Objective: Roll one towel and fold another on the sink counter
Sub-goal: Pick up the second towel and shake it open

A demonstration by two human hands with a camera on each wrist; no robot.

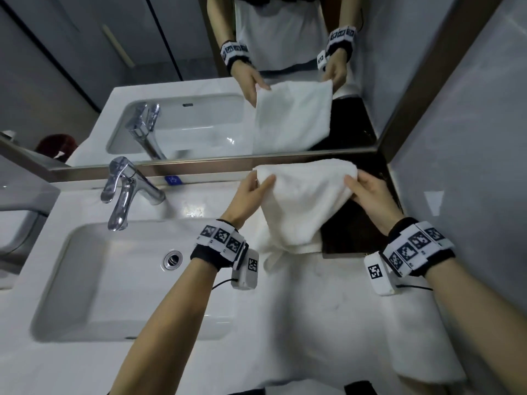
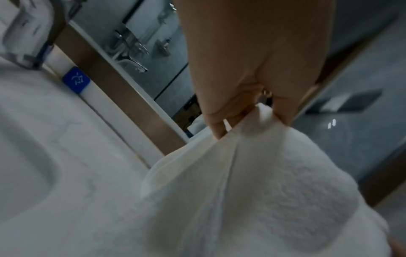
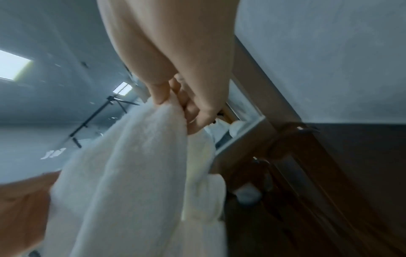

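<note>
A white towel [image 1: 302, 201] hangs lifted above the counter, to the right of the sink basin. My left hand [image 1: 256, 185] pinches its upper left corner, and my right hand [image 1: 360, 189] pinches the upper right corner. In the left wrist view the left hand [image 2: 246, 118] has thumb and fingers closed on the towel [image 2: 252, 182] edge. The right wrist view shows the right hand [image 3: 175, 107] gripping the towel [image 3: 131, 173] the same way. A second white towel [image 1: 425, 332] lies flat on the counter under my right forearm.
The white sink basin [image 1: 94, 280] and chrome faucet [image 1: 125, 192] take up the left. A dark wooden tray [image 1: 353, 235] sits in the back right corner against the grey wall. The mirror [image 1: 199, 81] runs along the back.
</note>
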